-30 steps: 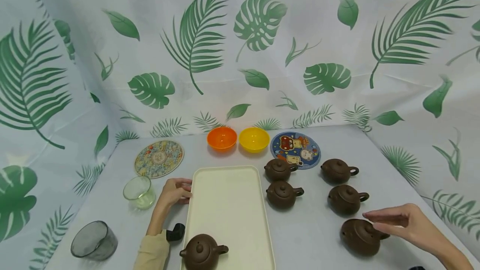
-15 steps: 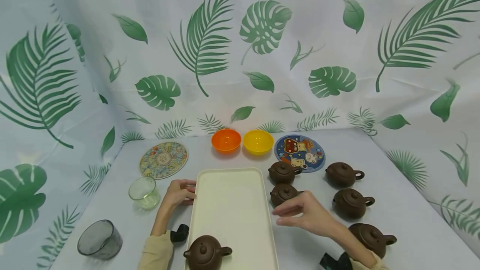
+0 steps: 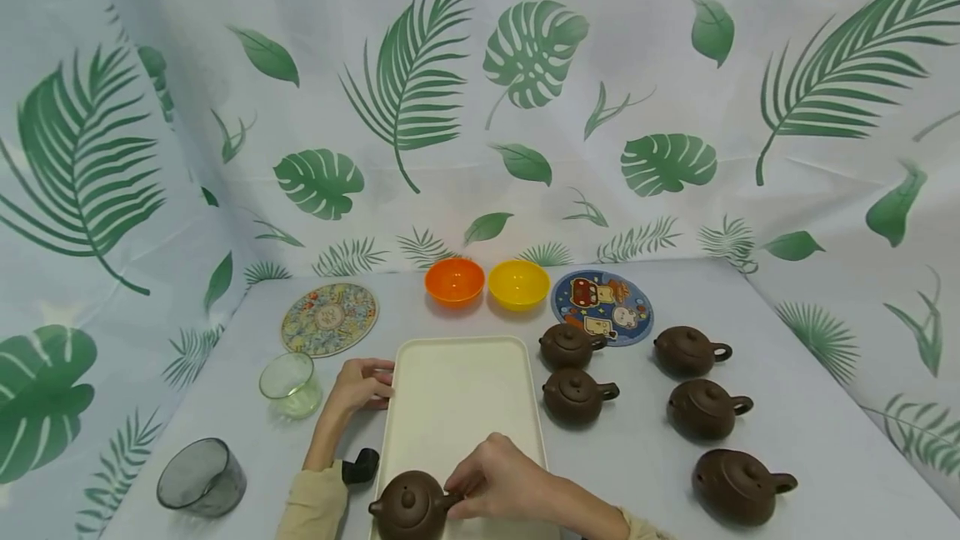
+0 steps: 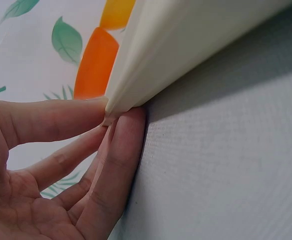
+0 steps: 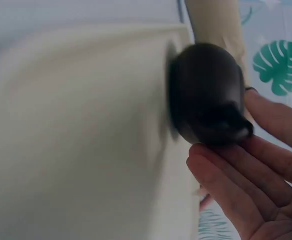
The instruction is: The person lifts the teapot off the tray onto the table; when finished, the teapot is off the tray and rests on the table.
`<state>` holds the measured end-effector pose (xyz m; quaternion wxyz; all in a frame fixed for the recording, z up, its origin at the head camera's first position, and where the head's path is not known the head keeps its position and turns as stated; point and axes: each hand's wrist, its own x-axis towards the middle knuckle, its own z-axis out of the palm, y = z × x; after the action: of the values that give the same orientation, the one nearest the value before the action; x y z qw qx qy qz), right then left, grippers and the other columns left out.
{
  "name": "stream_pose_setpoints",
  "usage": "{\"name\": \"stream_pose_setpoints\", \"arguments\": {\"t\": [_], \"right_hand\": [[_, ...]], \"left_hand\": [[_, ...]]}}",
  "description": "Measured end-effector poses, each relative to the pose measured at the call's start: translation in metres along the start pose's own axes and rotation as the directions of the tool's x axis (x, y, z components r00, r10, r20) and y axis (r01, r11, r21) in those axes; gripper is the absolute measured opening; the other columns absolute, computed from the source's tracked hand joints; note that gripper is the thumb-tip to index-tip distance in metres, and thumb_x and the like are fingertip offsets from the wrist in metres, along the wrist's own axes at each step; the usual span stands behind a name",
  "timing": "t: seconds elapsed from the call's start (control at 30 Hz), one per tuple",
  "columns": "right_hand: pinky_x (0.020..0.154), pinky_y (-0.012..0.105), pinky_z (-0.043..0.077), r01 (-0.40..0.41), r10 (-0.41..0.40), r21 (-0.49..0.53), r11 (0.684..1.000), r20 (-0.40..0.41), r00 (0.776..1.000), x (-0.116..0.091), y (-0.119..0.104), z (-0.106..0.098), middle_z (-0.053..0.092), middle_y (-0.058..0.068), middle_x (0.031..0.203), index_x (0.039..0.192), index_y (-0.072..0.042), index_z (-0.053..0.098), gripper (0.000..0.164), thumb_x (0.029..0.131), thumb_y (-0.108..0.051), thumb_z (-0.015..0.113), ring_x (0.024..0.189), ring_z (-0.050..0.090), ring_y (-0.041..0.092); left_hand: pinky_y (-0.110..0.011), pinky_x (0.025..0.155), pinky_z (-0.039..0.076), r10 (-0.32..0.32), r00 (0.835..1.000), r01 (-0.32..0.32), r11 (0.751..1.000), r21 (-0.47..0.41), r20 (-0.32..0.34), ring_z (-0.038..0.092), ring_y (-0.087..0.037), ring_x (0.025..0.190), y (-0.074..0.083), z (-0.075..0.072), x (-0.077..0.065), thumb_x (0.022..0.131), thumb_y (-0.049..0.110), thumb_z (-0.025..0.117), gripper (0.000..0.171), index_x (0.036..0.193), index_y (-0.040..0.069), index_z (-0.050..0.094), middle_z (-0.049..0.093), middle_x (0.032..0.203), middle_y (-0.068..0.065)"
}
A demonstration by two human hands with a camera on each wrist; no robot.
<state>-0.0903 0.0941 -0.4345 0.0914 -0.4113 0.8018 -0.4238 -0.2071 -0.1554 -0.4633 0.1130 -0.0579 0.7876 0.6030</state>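
Note:
On the long cream tray (image 3: 465,390) a dark brown teapot (image 3: 411,507) sits at the near left, its handle pointing right. My left hand (image 3: 358,386) pinches the tray's left rim; in the left wrist view the thumb (image 4: 61,119) lies above the edge and the fingers below it. My right hand (image 3: 502,482) reaches over the tray to the teapot's handle. Seen from the right wrist, its extended fingers (image 5: 225,180) and thumb stand spread on either side of the handle, fingertips right beside the pot.
Right of the tray stand several more brown teapots (image 3: 576,397). Behind are an orange bowl (image 3: 454,283), a yellow bowl (image 3: 519,285), a blue round mat (image 3: 602,307) and a floral round mat (image 3: 330,319). A greenish glass (image 3: 291,386) and a grey glass (image 3: 201,477) stand at left.
My right hand has moved left from the nearest teapot on the right, across to the handle of the teapot on the tray. My left hand has stayed at the tray's rim.

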Motion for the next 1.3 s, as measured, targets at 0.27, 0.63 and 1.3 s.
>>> {"name": "stream_pose_setpoints", "arguments": {"t": [0.27, 0.63, 1.3], "right_hand": [[0.060, 0.005, 0.049, -0.029, 0.027, -0.041, 0.999, -0.054, 0.998, 0.000, -0.004, 0.012, 0.074, 0.003, 0.080, 0.086, 0.001, 0.076, 0.013, 0.078, -0.008, 0.078, 0.069, 0.061, -0.011], [0.058, 0.009, 0.052, -0.039, 0.039, 0.003, 0.999, -0.132, 0.990, -0.010, -0.002, -0.004, 0.073, 0.005, 0.081, 0.085, 0.001, 0.077, 0.011, 0.077, -0.005, 0.078, 0.071, 0.063, -0.008], [0.061, 0.022, 0.057, -0.272, 0.275, 0.041, 0.961, -0.205, 0.939, -0.146, 0.040, -0.104, 0.075, 0.004, 0.085, 0.090, 0.000, 0.077, 0.015, 0.081, -0.013, 0.075, 0.079, 0.068, 0.003]], "left_hand": [[-0.030, 0.055, 0.058, -0.006, 1.000, 0.006, 1.000, -0.002, -0.010, 0.064, -0.018, 0.062, 0.000, 0.002, 0.000, 0.071, -0.016, 0.066, 0.046, 0.116, -0.011, 0.062, 0.067, 0.079, -0.012], [-0.031, 0.055, 0.058, 0.001, 1.000, -0.001, 1.000, -0.002, -0.008, 0.064, -0.018, 0.062, -0.001, 0.001, 0.000, 0.071, -0.015, 0.066, 0.045, 0.116, -0.012, 0.062, 0.067, 0.080, -0.013], [-0.032, 0.055, 0.059, 0.011, 1.000, -0.011, 1.000, -0.009, 0.015, 0.063, -0.017, 0.061, 0.001, 0.001, -0.004, 0.072, -0.016, 0.066, 0.047, 0.118, -0.013, 0.060, 0.065, 0.079, -0.012]]}}
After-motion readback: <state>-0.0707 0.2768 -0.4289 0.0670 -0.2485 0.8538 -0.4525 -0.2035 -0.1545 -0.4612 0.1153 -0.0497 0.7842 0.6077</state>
